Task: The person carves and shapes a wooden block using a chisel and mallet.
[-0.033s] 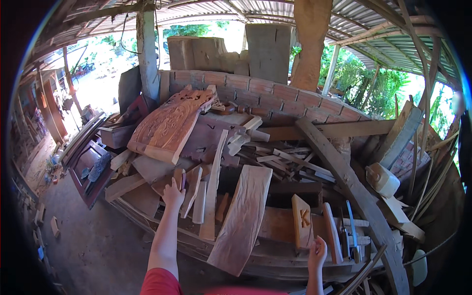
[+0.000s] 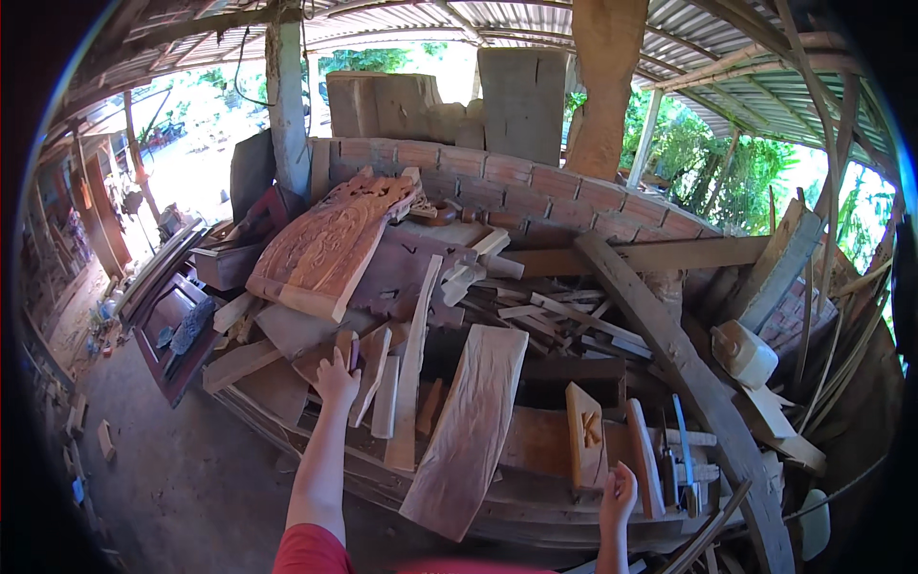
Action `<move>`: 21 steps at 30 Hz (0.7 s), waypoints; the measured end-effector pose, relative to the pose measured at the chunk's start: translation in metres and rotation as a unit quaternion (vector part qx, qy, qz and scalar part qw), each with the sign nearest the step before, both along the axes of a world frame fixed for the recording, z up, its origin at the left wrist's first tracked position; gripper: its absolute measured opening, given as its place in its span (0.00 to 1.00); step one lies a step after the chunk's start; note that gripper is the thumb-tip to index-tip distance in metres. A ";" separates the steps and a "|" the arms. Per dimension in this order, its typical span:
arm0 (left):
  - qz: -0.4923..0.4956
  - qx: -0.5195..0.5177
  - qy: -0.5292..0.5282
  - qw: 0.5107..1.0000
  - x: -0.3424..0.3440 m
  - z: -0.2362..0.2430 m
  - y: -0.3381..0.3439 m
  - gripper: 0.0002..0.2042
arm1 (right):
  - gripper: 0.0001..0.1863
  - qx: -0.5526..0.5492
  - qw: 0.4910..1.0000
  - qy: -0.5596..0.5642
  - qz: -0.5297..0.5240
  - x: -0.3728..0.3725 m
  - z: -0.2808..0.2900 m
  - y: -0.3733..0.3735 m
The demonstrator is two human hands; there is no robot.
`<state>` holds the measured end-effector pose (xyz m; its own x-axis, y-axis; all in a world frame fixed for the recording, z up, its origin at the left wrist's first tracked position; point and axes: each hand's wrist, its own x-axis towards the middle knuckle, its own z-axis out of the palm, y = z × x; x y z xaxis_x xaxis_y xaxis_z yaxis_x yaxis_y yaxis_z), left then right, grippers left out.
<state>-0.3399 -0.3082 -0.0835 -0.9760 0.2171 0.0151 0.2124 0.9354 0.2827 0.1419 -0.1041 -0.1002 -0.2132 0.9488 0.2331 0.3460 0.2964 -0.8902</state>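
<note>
My left hand [image 2: 337, 380] reaches forward over the wood pile. Its index finger points out along a small brown wood block [image 2: 345, 341] with a dark side, which sits between finger and thumb. Beside it lean several pale wood strips [image 2: 384, 397]. A broad, rough plank [image 2: 470, 430] slopes down between my two hands. My right hand [image 2: 620, 490] is low on the right, its fingers curled; whether anything is inside them is hidden. Just left of it stands a yellowish wood block [image 2: 586, 435] with a carved mark. To its right are a reddish wood strip [image 2: 645, 459] and a blue-edged tool [image 2: 686, 450], perhaps a saw.
A carved wooden panel [image 2: 320, 249] lies on top of the pile. A thick beam [image 2: 669, 354] crosses the right side, near a whitish plastic jug [image 2: 744, 354]. Behind runs a low brick wall [image 2: 507, 172]. A dark framed panel [image 2: 177, 330] leans at the left.
</note>
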 end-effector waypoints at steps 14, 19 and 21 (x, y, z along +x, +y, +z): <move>-0.100 0.035 0.147 0.983 0.024 -0.020 0.041 0.23 | 0.14 0.039 0.998 -0.045 -0.004 -0.009 -0.004 0.061; -0.108 0.068 0.157 0.979 0.020 -0.029 0.036 0.17 | 0.14 0.040 0.998 -0.053 0.011 -0.008 -0.001 0.057; -0.107 0.102 0.144 0.978 0.013 -0.036 0.033 0.13 | 0.13 0.065 0.996 -0.066 0.012 -0.006 0.000 0.059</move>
<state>-0.3273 -0.2750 -0.1194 -0.8576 0.3798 0.3467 0.4955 0.7906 0.3596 0.1363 -0.0451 -0.1004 -0.2717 0.9068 0.3223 0.4491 0.4156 -0.7909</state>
